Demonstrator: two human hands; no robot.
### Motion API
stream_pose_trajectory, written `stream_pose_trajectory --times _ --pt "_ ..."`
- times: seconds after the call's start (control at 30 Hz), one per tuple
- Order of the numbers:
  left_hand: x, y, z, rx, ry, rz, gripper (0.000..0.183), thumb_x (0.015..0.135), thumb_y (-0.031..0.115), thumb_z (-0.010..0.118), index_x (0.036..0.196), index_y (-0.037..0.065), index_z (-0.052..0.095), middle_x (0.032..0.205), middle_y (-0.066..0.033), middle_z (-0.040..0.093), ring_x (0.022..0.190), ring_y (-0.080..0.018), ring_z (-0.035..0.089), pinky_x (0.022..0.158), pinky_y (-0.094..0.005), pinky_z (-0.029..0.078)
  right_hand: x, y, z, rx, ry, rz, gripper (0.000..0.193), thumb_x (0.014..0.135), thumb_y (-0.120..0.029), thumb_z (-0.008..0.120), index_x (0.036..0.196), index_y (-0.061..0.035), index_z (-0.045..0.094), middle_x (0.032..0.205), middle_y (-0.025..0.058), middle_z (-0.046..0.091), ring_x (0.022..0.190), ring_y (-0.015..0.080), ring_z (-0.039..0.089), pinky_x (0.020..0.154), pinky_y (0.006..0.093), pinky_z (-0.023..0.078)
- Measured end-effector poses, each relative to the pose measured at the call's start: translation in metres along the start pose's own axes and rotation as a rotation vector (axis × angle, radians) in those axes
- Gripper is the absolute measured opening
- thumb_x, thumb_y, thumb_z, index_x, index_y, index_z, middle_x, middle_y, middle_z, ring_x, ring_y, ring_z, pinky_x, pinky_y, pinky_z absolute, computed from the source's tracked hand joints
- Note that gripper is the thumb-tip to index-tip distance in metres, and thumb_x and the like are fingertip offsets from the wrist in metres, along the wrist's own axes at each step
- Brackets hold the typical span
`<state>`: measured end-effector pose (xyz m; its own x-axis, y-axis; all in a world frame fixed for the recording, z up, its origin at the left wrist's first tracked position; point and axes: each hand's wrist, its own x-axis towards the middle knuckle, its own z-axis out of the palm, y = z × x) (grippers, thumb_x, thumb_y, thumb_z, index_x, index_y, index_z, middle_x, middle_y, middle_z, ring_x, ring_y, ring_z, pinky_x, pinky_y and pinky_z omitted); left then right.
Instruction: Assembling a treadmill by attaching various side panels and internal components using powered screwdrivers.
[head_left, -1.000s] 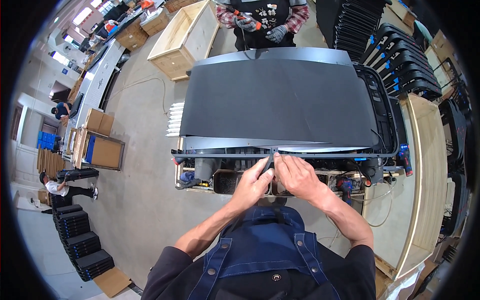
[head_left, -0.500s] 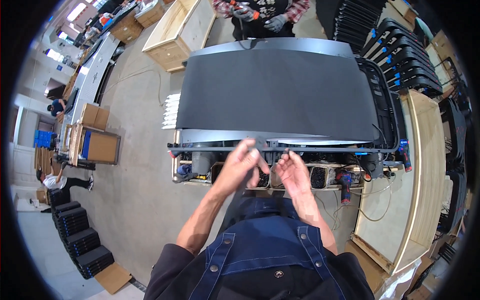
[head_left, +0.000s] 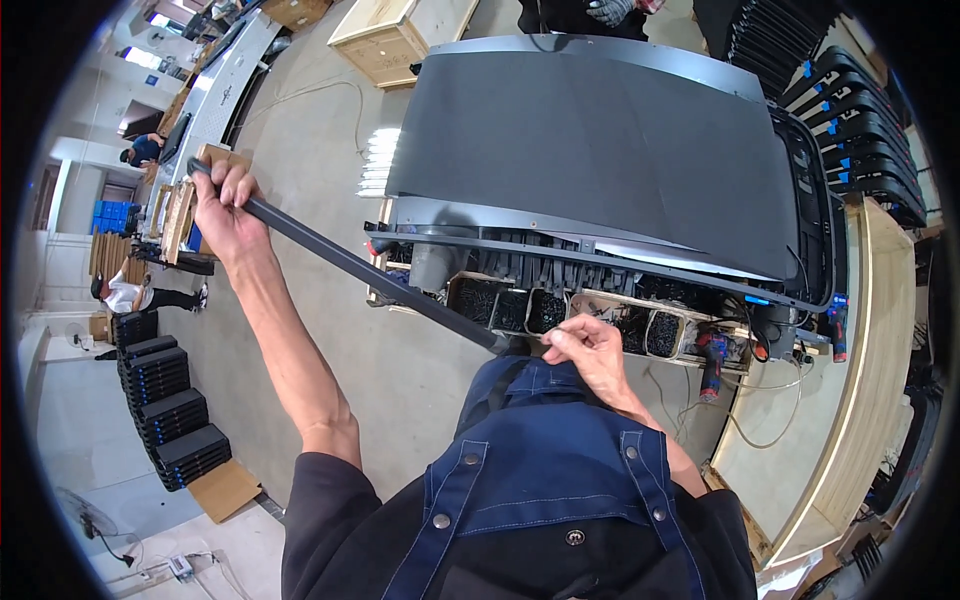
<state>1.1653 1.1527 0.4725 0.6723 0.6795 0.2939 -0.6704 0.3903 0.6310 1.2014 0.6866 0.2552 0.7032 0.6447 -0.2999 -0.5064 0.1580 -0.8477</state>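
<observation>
One bar (head_left: 345, 262) slanted from left hand (head_left: 228, 205), fingers wrapped round upper end, down to near apron (head_left: 540, 475); loose, judged not yet fitted. Right hand (head_left: 590, 352) half closed; contents could not be told. Panel (head_left: 590, 150) lay over frame (head_left: 803, 165), front edge apparently unfastened.

Bench (head_left: 690, 360) carries bins (head_left: 683, 337) (dark parts (head_left: 548, 312) inside); floor (head_left: 410, 400) carries crate (head_left: 380, 52).

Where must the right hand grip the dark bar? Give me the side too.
Probably the near end of the dark bar, from the right: it slants toward the right hand, that end is uncovered, and the left hand grips the other.
</observation>
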Motion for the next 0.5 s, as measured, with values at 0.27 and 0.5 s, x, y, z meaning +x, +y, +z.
stream_pose_trajectory --times 0.27,0.5 --pt "-0.036 -0.014 -0.038 0.231 0.381 0.142 0.018 0.108 0.025 0.046 0.11 0.009 0.053 0.08 -0.0022 0.05 0.057 -0.0095 0.038 0.049 -0.0245 0.033 -0.006 -0.016 0.034 -0.136 -0.002 -0.295 0.019 0.093 -0.005 0.07 0.112 0.0016 0.069 0.089 0.0091 0.073 0.08 0.0137 0.072 0.071 0.0251 0.058" --pt "-0.065 -0.028 -0.01 0.408 0.487 0.258 0.014 0.107 0.025 0.048 0.111 0.011 0.051 0.08 -0.0028 0.05 0.057 -0.0096 0.039 0.05 -0.0253 0.034 0.003 -0.023 0.035 -0.164 -0.009 -0.049 0.022 0.094 -0.01 0.07 0.112 0.0025 0.071 0.087 0.0091 0.072 0.075 0.0142 0.071 0.068 0.0255 0.058"
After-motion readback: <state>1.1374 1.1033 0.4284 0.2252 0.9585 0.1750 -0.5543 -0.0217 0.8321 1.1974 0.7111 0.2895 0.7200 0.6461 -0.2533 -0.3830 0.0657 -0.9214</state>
